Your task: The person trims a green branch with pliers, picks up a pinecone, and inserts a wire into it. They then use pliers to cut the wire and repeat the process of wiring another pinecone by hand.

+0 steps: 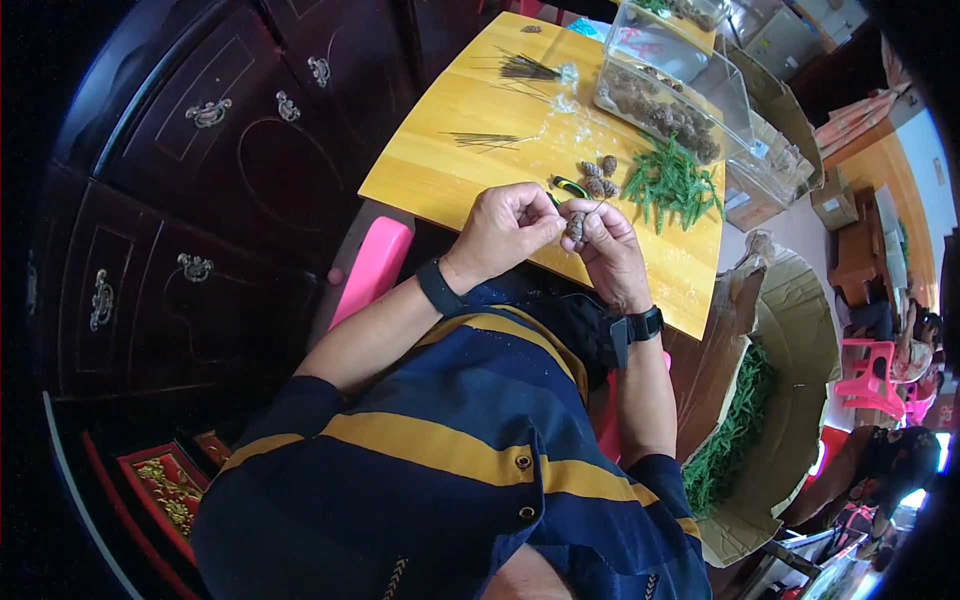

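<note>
While we work over the near edge of the counter [420,190], our right hand [614,258] grips a pinecone [575,226] between thumb and fingers, probably to steady it, a thin wire [600,204] poking up beside them. Our left hand [505,225] meets it from the side, fingertips pinched together; what they hold, we cannot tell. Just beyond, pliers [571,187] lie near spare cones [596,184], seemingly for easy reach, with green sprigs [675,185] alongside. Farther off, loose wires [483,138] lie fanned out, and a clear bin [650,52] keeps a cone heap [650,105] from rolling away.
</note>
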Tool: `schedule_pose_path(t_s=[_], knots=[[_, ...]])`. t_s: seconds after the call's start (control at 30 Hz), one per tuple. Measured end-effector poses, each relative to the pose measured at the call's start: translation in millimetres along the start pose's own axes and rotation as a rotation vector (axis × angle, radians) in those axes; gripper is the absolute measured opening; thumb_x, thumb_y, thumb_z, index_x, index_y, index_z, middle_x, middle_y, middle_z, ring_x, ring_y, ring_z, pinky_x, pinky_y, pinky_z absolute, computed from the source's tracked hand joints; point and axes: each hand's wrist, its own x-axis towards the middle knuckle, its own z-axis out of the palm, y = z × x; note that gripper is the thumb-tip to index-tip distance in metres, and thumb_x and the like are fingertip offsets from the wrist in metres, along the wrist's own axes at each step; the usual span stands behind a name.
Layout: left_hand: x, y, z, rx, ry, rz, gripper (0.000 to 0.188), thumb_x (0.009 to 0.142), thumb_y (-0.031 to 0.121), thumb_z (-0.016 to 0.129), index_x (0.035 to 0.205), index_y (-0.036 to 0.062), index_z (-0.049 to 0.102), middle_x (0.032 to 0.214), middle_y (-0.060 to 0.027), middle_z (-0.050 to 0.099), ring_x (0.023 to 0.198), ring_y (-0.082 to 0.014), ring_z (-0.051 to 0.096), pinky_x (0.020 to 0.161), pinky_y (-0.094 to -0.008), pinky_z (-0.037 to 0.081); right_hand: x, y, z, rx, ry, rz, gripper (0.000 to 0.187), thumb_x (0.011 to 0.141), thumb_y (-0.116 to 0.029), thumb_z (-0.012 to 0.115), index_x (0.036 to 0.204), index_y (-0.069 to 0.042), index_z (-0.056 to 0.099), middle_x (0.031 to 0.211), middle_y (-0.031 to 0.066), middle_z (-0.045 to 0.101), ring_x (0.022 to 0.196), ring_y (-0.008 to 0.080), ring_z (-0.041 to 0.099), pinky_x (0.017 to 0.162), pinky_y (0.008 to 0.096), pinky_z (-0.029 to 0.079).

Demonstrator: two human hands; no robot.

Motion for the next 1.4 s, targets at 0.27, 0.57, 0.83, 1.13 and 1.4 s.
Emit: schedule_pose_path(t_s=[0.27,0.57,0.83,1.13,1.4], knots=[[1.8,1.8,-4.3,-0.090,-0.089,-0.069,0.008,0.092,0.005,0.070,0.087,0.0018,0.064,0.078,0.0048,0.062,0.069,0.0001,0.054,0.061,-0.0183,0.045,-1.5,2.5,-3.6,0.127,-0.075,0.012,0.029,0.102,-0.022,0.059,0.120,-0.001,0.063,0.109,0.0096,0.066,0.088,0.0167,0.063,0.080,0.0299,0.053],[7.1,3.9,-11.6,-0.024,-0.126,-0.067,0.007,0.092,0.006,0.072,0.091,0.0008,0.067,0.079,0.0049,0.062,0.070,-0.0004,0.055,0.061,-0.0172,0.045,-1.2,2.2,-13.1,0.062,-0.149,0.020,0.028,0.102,-0.021,0.059,0.120,0.000,0.064,0.100,0.0079,0.067,0.084,0.0176,0.063,0.080,0.0306,0.053],[14.9,13.4,-19.6,0.146,-0.151,0.015,0.007,0.090,0.003,0.073,0.094,0.0007,0.067,0.078,0.0049,0.062,0.068,-0.0003,0.055,0.060,-0.0179,0.045,-1.9,-3.8,-7.0,-0.057,-0.149,0.020,0.030,0.100,-0.022,0.063,0.118,0.000,0.068,0.096,0.0063,0.067,0.083,0.0153,0.062,0.080,0.0299,0.051],[17.6,18.8,-24.4,0.371,-0.135,0.212,0.016,0.086,0.001,0.074,0.101,0.0018,0.066,0.075,0.0032,0.062,0.064,-0.0014,0.055,0.057,-0.0194,0.045,-1.1,-2.2,-1.8,-0.180,-0.079,0.051,0.030,0.101,-0.022,0.062,0.120,0.001,0.067,0.097,0.0064,0.069,0.082,0.0149,0.064,0.081,0.0300,0.053],[14.7,13.8,-25.2,-0.121,-0.215,-0.179,0.030,0.091,0.005,0.071,0.119,0.0046,0.060,0.086,0.0029,0.063,0.069,-0.0017,0.056,0.061,-0.0179,0.047,0.0,-0.3,-6.0,-0.177,-0.156,-0.031,0.028,0.098,-0.019,0.065,0.117,0.002,0.067,0.096,0.0073,0.069,0.082,0.0148,0.065,0.079,0.0305,0.054]])
